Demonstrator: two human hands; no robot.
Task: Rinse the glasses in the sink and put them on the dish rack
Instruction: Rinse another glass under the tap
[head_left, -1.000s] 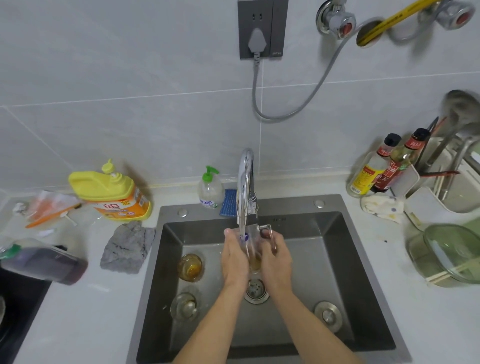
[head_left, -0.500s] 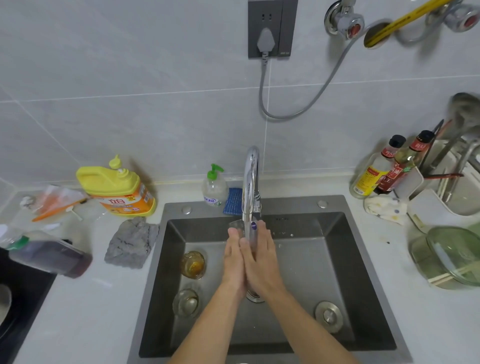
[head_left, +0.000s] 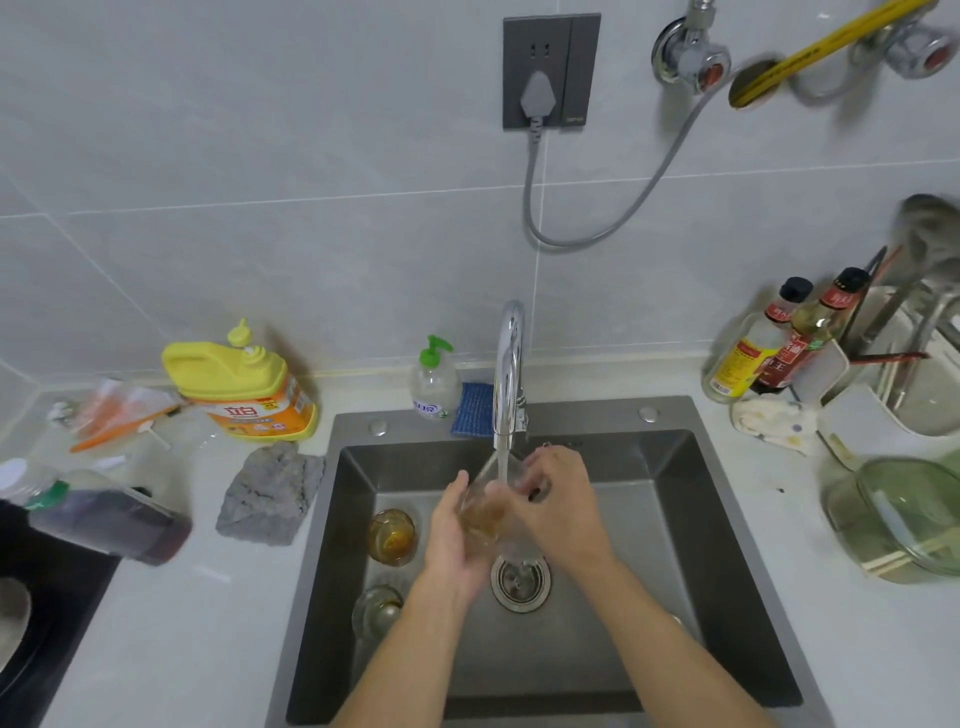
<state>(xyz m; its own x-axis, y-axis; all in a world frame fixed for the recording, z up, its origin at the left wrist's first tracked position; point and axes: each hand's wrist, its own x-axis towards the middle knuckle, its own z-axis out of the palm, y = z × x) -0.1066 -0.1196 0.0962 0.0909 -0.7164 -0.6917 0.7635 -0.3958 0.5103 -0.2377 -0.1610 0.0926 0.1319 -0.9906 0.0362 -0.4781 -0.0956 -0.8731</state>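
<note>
- Near-left sink floor: clear glass resting there, and just beyond it an amber-tinted glass; both within reach of the tap, judged waiting their rinse.
- Over the drain: left hand cups a tilted glass, fingers wrapped on its side. Right hand grips the rim side, fingers curled on it. Tilt aims the mouth at the stream, runoff straight to the drain.
- Faucet just beyond, water running.
- Far right worktop: dish rack, well apart from the sink; no glass visible on it.
</note>
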